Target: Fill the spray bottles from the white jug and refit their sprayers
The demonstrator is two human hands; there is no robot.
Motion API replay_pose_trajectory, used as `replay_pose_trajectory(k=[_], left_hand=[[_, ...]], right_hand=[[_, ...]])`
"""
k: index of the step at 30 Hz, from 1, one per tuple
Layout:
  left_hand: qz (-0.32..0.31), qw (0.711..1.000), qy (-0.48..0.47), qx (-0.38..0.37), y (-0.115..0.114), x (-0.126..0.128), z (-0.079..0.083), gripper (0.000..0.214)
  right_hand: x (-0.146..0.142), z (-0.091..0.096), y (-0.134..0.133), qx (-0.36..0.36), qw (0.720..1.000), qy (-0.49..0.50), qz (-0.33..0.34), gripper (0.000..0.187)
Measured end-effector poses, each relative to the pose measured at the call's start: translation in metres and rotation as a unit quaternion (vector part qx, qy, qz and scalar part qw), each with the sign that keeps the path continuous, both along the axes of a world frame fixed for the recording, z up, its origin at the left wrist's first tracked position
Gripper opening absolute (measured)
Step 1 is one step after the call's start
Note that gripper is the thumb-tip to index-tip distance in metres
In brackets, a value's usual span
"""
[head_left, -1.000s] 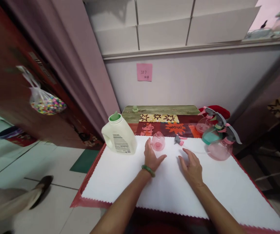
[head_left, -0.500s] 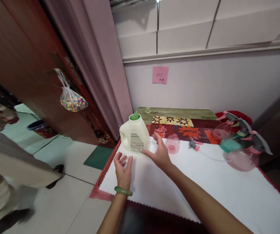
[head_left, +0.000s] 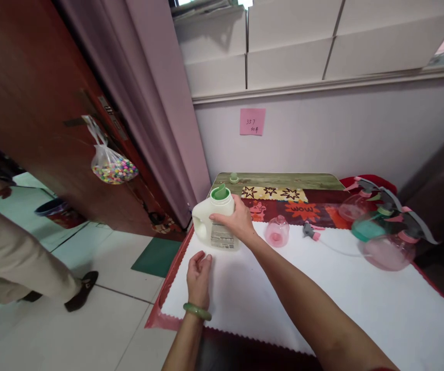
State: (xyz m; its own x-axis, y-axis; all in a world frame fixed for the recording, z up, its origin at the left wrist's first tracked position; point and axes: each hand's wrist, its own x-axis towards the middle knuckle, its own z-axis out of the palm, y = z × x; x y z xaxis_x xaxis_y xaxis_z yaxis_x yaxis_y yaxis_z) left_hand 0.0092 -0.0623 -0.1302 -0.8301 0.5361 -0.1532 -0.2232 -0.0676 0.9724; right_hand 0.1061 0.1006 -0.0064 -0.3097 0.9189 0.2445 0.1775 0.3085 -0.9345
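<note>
A white laundry detergent bottle [head_left: 202, 226] with a green pour spout stands uncapped at the left end of the table. My right hand [head_left: 239, 220] is wrapped round its upper right side, the thumb across the front above the label. Below the bottle, my left hand [head_left: 199, 275] wears a green bangle; its fingers are loosely curled, the thumb is apart, and it holds nothing. A green cap [head_left: 234, 178] lies on the wooden board behind. To the right stands a pink clear bottle [head_left: 277, 232] without a top, then a grey and pink spray trigger [head_left: 311, 231] with a long tube.
Several spray bottles, one of them teal [head_left: 371, 225], stand at the table's right end. The white tablecloth [head_left: 260, 293] has a scalloped edge. Left of the table, a bag of colourful beads [head_left: 114, 167] hangs on the door handle and a person's leg [head_left: 24, 257] shows.
My right hand has closed round the detergent bottle, which has shifted slightly right. My left hand's fingers have curled in and it sits a little lower. The person at left has moved.
</note>
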Motion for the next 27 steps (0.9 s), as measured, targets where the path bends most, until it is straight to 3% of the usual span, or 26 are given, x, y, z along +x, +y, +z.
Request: replay_pose_trajectory(k=[9, 13, 20, 27], left_hand=[[-0.001, 0.988, -0.132, 0.083, 0.022, -0.005, -0.009, 0.032], [-0.017, 0.978, -0.176, 0.11, 0.046, -0.008, -0.014, 0.026], [-0.081, 0.946, -0.265, 0.166, 0.098, -0.015, -0.011, 0.063], [-0.149, 0.915, -0.303, 0.22, 0.114, -0.003, 0.003, 0.076]], right_hand=[[0.071, -0.034, -0.02, 0.01, 0.992, 0.123, -0.026, 0.076], [0.1, -0.049, -0.022, -0.022, 0.988, 0.154, -0.005, 0.071], [0.124, -0.052, -0.038, -0.095, 0.979, 0.175, 0.033, 0.067], [0.124, -0.039, -0.037, -0.142, 0.953, 0.257, 0.073, 0.072]])
